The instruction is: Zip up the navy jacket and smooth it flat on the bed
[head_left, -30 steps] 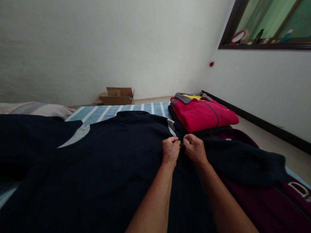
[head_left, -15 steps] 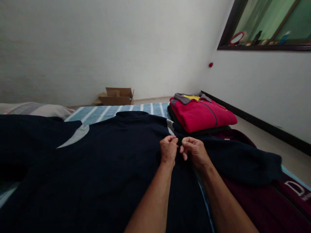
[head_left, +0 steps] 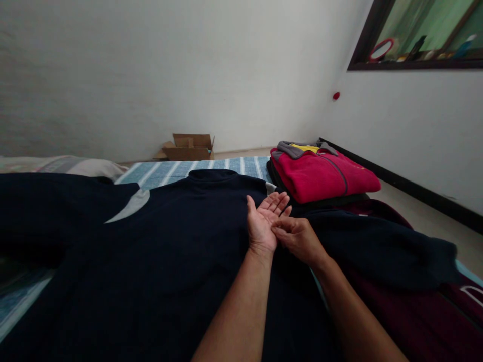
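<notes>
Sweater: one navy sweater (head_left: 169, 246) lies flat, starting right under my forearms. Its long axis runs straight away from me, hem near and collar (head_left: 207, 174) far, with one sleeve thrown out to each side.
Maroon garment: one (head_left: 415, 322), to the right of the sweater's near end and partly covered by the sweater's right sleeve (head_left: 381, 246).
Right hand: one (head_left: 300, 237), over the spot where the sweater's right sleeve joins its body. The fingers are curled in, with thumb and forefinger tips brought together against the heel of my other palm (I can't tell whether anything is nipped between them).
Left hand: one (head_left: 264, 221), touching the right hand on the side toward the sweater's middle. It is palm up with the fingers loosely spread, and I see nothing in it.
Nearer hand: both sit right of the sweater's centre line. The left is closer to the collar, the right closer to the right sleeve.
Grey panel: one pale crescent (head_left: 128, 207) on the sweater's left shoulder, and a sliver of a second at its right shoulder.
Folded stack: one red fleece jacket (head_left: 324, 173) on one dark folded piece (head_left: 284, 188), just beyond the sweater's right shoulder, near my left fingertips but apart.
Sheet: one blue striped sheet (head_left: 169, 171), showing beyond the collar.
Pillow: one (head_left: 71, 165), beyond the sweater's left sleeve.
Box: one cardboard box (head_left: 190, 147), on the floor well beyond the collar.
</notes>
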A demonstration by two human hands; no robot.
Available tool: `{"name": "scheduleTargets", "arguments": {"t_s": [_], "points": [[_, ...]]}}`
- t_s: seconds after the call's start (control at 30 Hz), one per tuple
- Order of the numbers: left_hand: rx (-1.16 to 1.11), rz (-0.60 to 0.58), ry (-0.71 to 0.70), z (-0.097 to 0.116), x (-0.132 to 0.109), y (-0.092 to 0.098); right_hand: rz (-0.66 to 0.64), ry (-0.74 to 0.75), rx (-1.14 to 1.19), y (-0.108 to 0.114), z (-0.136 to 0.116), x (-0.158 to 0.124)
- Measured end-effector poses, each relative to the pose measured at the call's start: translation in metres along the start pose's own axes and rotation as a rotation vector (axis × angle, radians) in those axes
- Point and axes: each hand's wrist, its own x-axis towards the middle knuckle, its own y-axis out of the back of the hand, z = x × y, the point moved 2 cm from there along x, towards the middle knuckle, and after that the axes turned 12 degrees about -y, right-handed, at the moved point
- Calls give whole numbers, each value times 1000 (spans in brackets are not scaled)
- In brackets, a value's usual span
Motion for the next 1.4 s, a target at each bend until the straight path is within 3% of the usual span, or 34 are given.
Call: {"name": "scheduleTargets", "arguments": {"t_s": [0.1, 0.23, 0.77, 0.9, 1.03, 1.4], "points": [[-33, -54, -3, 2, 0, 0, 51, 99, -265, 2, -4, -1], [-77, -66, -13, 6, 0, 2, 17, 143, -474, 4, -11, -5], [-127, 0, -54, 21, 2, 2, -170, 94, -469, -4, -27, -13], [-124, -24, -40, 22, 1, 1, -227, 107, -431, 0, -28, -14], [-128, -79, -25, 21, -1, -1, -195, 118, -364, 4, -22, -13], [-48, -92, -64, 22, -10, -14, -96, -123, 296, -4, -7, -9]]}}
